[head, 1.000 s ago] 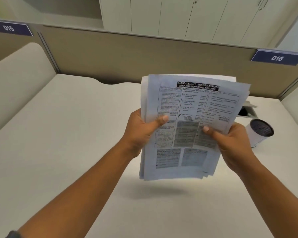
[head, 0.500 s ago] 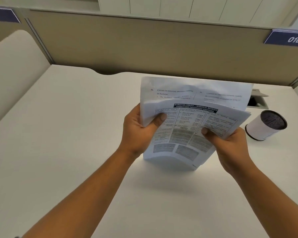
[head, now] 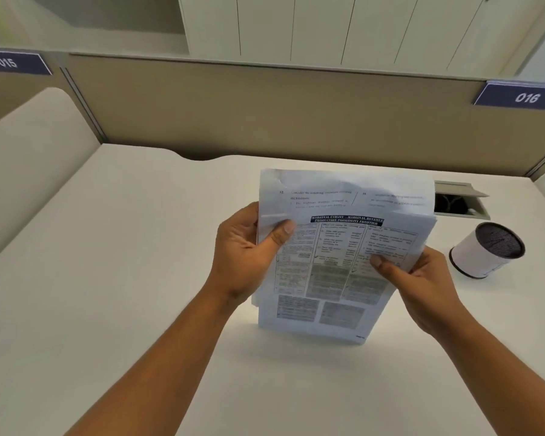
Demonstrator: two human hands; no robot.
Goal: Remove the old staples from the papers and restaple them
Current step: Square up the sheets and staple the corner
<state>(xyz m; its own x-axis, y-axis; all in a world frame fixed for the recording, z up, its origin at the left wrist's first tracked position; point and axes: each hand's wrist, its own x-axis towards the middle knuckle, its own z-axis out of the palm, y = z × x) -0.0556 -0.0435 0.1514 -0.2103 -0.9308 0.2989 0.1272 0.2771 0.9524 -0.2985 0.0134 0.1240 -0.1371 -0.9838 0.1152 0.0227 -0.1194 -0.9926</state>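
A stack of printed papers (head: 331, 278) stands almost upright, its bottom edge on or just above the white desk (head: 123, 278). My left hand (head: 246, 256) grips the stack's left edge, thumb on the front sheet. My right hand (head: 422, 284) holds the right edge, thumb pressed on the front. The front sheets have slid lower than a back sheet (head: 343, 190), whose top sticks up with a torn upper left corner. No staple, stapler or staple remover shows.
A white cylindrical cup with a dark mesh inside (head: 485, 250) lies tilted at the right. Behind it is an open cable hatch (head: 456, 199) in the desk. A beige partition (head: 265, 111) with labels 015 and 016 closes the back.
The stack has come down from mid-air to the desk surface. The front sheets have slipped lower, exposing the back sheet's top. Both hands kept their grip.
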